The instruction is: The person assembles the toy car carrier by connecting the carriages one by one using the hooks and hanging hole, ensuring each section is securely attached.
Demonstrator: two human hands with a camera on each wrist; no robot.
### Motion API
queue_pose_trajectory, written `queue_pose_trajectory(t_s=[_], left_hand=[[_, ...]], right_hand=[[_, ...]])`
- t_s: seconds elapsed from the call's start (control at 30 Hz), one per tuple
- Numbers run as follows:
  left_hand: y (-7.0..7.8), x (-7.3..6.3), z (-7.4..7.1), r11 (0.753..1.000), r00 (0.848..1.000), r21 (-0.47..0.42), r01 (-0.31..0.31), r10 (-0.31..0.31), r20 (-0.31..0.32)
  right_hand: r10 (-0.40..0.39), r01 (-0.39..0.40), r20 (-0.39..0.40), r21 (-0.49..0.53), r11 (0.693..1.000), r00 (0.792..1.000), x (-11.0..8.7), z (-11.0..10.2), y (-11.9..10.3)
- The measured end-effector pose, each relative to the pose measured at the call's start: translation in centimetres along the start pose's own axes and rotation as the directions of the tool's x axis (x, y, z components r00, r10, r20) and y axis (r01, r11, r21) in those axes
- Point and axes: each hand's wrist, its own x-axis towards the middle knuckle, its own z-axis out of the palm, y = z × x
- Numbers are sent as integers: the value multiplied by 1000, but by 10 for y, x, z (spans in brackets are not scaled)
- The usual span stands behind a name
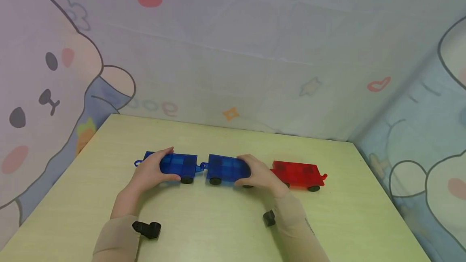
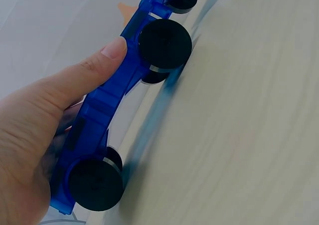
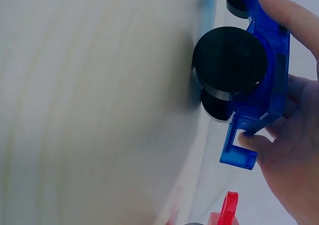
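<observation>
Two translucent blue toy train cars with black wheels stand end to end on the table. My left hand (image 1: 150, 171) grips the left blue car (image 1: 186, 165), its thumb along the near side in the left wrist view. The right blue car (image 1: 226, 165) is held by my right hand (image 1: 261, 174), thumb in front and fingers behind. Between the cars, a hook and ring (image 1: 202, 166) overlap in the head view. A blue hook (image 3: 239, 157) sticks out from the right car's other end, beside my fingers in the right wrist view.
A red toy train car (image 1: 297, 174) stands on the pale wooden table (image 1: 218, 225), just right of my right hand. Its red ring (image 3: 229, 207) faces the blue hook across a gap. A printed cloth (image 1: 233, 51) hangs behind the table.
</observation>
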Motion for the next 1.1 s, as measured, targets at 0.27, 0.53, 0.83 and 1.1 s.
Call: queue_pose_trajectory(t_s=[0.27,0.53,0.83,1.1], left_hand=[[2,0,0,1000,1000,0,5,-5,-1],[3,0,-1,1000,1000,8,4,-4,-3],[2,2,2,1000,1000,9,-4,4,1],[2,1,2,1000,1000,9,-2,2,-4]], right_hand=[[-10,10,14,-14,1000,1000,2,0,0],[12,-11,17,-13,1000,1000,3,1,2],[16,-16,17,-16,1000,1000,3,1,1],[12,-11,25,-19,1000,1000,2,-1,-2]])
